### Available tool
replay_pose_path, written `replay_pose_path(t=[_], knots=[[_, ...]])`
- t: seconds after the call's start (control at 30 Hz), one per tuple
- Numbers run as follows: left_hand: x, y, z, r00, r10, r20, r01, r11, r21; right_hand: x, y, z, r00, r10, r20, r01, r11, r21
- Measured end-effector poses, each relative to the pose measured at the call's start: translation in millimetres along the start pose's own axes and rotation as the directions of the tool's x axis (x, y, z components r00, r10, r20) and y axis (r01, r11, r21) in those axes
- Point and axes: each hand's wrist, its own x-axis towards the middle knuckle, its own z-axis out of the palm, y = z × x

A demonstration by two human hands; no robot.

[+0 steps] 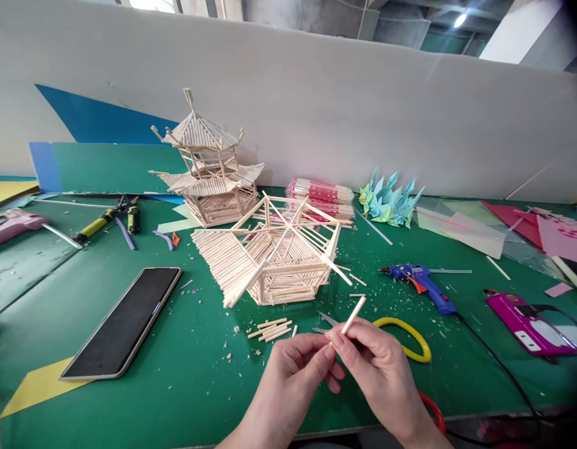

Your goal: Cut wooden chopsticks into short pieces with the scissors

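Observation:
Close to the table's front edge, my left hand (pixel 298 374) and my right hand (pixel 377 368) meet with their fingertips closed round a short pale wooden stick (pixel 354 315). The stick tilts up to the right; its lower end is hidden by my fingers. Partly under my right hand lie scissors with a yellow handle loop (pixel 422 340) and a red one. Just beyond my hands stands a half-roofed pavilion frame (pixel 288 274) of wooden sticks, one roof panel filled on its left. Several cut sticks (pixel 272 329) lie in front of it.
Behind stands a two-tiered stick pagoda (pixel 209 162), beside packs of sticks (pixel 319 193) and folded paper flowers (pixel 391 199). A blue glue gun (pixel 419 284) and a magenta power strip (pixel 526 324) lie right, with a cord trailing. Left are a phone (pixel 124 321), pliers (pixel 99 224) and a pink glue gun (pixel 17 227).

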Motion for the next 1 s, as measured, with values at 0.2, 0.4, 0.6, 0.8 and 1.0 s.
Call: replay_pose_path(t=[0.2, 0.4, 0.6, 0.8, 1.0], knots=[[4.0, 0.2, 0.6, 0.999, 0.026, -0.04, -0.026, 0.999, 0.019, 1.8, 1.7, -0.5, 1.0, 0.012, -0.004, -0.012, 1.0, -0.015], [5.6, -2.3, -4.6, 0.995, -0.088, -0.045, 0.087, 0.996, -0.026, -16.0, 25.8, -41.9, 0.994, 0.006, -0.108, -0.05, 0.909, -0.413], [8.9, -4.0, -13.5, 0.976, -0.214, -0.024, 0.204, 0.954, -0.218, -41.8, 66.6, -83.3, 0.997, -0.079, -0.003, 0.033, 0.446, -0.894], [11.4, -0.2, -18.9, 0.964, -0.265, -0.023, 0.244, 0.916, -0.319, -20.7, 66.8, -93.6, 0.991, -0.025, 0.133, 0.131, 0.417, -0.899], [13.7, 2.2, -19.7, 0.966, -0.251, -0.063, 0.218, 0.921, -0.322, -24.1, 60.6, -110.3, 0.997, 0.05, 0.066, 0.027, 0.556, -0.831]])
